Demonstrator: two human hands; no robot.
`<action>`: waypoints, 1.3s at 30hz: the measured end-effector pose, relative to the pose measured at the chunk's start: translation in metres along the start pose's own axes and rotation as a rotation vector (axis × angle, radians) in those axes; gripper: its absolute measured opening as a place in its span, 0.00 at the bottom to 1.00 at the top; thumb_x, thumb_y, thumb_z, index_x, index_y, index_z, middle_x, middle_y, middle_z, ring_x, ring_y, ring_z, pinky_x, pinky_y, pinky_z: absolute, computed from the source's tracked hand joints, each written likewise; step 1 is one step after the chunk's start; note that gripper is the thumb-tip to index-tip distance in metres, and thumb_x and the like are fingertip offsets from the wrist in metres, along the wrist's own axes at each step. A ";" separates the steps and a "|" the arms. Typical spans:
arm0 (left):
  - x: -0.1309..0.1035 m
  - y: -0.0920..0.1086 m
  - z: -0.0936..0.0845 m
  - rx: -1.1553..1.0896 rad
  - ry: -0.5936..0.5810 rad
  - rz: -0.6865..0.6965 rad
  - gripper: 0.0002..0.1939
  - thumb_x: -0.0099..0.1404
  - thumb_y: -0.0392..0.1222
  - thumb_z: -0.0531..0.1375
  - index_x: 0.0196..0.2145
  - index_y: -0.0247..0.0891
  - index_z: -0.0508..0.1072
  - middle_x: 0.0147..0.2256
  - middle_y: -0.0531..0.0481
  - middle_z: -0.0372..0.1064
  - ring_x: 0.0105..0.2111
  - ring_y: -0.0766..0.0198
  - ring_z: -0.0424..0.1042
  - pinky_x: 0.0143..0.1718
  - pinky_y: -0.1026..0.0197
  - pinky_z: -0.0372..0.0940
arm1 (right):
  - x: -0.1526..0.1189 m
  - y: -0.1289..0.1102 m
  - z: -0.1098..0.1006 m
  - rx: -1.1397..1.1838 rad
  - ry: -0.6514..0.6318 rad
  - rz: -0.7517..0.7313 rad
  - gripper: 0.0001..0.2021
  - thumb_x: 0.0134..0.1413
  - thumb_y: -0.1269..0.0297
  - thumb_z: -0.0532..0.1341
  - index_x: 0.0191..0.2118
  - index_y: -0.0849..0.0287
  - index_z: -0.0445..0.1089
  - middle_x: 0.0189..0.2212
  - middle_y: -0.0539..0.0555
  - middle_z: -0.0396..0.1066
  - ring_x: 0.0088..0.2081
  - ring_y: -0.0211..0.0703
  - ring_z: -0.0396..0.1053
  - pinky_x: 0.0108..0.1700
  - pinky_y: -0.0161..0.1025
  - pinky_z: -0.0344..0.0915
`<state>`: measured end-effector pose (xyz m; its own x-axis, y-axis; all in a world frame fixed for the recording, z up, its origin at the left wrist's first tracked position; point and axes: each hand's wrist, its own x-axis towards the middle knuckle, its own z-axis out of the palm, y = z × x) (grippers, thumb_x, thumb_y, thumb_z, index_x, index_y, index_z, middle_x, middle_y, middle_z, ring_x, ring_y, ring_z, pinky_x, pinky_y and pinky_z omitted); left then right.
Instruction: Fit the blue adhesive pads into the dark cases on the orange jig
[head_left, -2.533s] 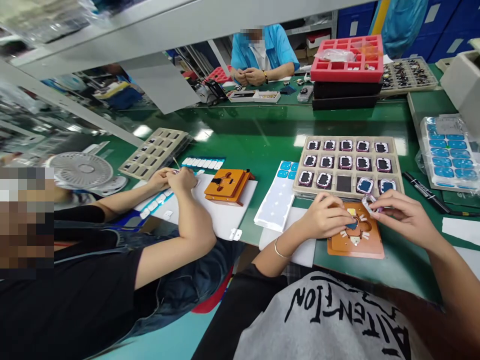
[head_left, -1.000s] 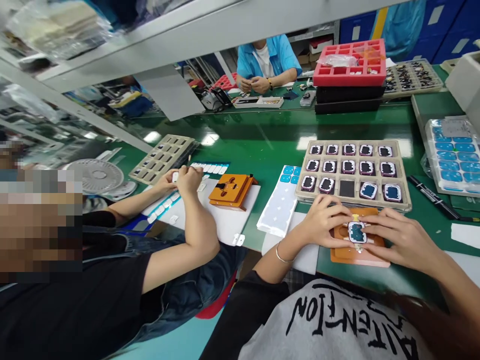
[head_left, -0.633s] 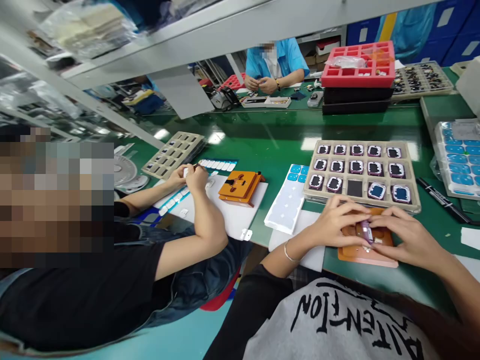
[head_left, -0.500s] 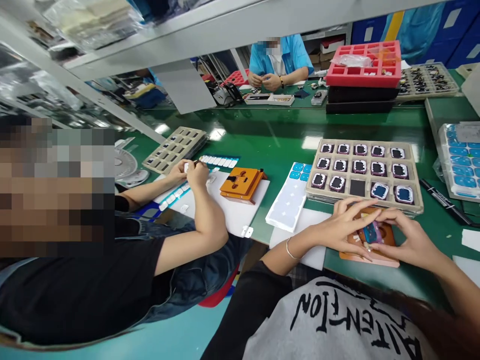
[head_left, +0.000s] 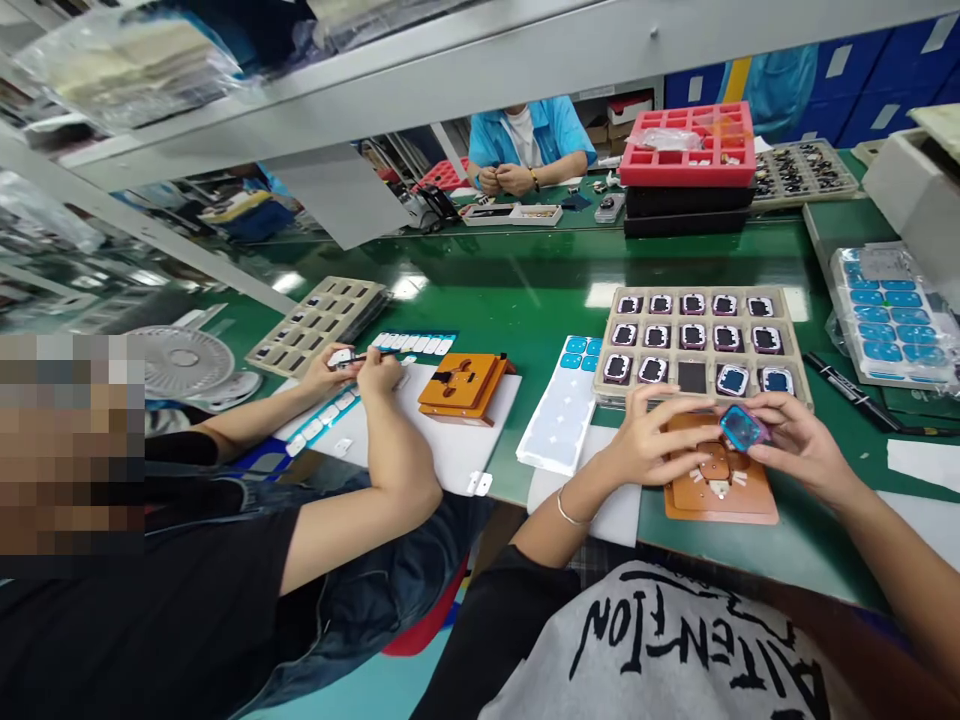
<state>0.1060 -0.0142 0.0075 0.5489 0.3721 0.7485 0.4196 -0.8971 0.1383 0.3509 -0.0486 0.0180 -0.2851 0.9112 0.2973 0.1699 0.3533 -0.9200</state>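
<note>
The blue-faced watch (head_left: 741, 428) tilted above the far part of the orange block (head_left: 739, 502), pinched in the right hand (head_left: 801, 442); the left hand (head_left: 651, 438), fingers spread, was just beside it (touching or not, I couldn't tell).

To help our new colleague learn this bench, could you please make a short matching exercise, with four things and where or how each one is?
Things:
1. blue-faced case
2. tray of white-rimmed cases
3. red tray
4. black marker

Places or states:
A. stacked on black boxes
B. held in the right hand
C. lying to the right of the tray of white-rimmed cases
D. one compartment without a case

Right pairs: 1-B, 2-D, 3-A, 4-C
</note>
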 end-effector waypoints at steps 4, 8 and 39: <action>-0.002 -0.023 -0.011 0.290 0.239 -0.435 0.11 0.67 0.44 0.61 0.46 0.43 0.77 0.49 0.46 0.74 0.51 0.51 0.62 0.51 0.47 0.60 | 0.015 -0.008 0.006 -0.492 0.136 -0.285 0.17 0.57 0.58 0.67 0.52 0.51 0.70 0.43 0.56 0.77 0.40 0.49 0.75 0.43 0.47 0.73; -0.016 -0.058 -0.036 0.444 0.263 -0.901 0.17 0.65 0.41 0.60 0.51 0.39 0.74 0.53 0.40 0.70 0.52 0.46 0.62 0.52 0.43 0.60 | 0.037 -0.003 0.009 -0.853 0.174 -0.487 0.11 0.62 0.65 0.62 0.50 0.54 0.73 0.52 0.58 0.75 0.43 0.54 0.74 0.43 0.52 0.70; 0.027 -0.134 -0.035 0.329 -0.590 -1.577 0.17 0.54 0.46 0.71 0.41 0.47 0.75 0.62 0.46 0.56 0.63 0.43 0.52 0.59 0.42 0.56 | 0.044 0.024 0.002 -0.995 0.053 -0.850 0.10 0.61 0.77 0.59 0.47 0.63 0.71 0.45 0.62 0.77 0.40 0.52 0.75 0.41 0.47 0.71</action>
<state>0.0392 0.1072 0.0318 -0.3691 0.8787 -0.3029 0.8528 0.4497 0.2655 0.3402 -0.0004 0.0088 -0.6142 0.3269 0.7183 0.5825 0.8019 0.1331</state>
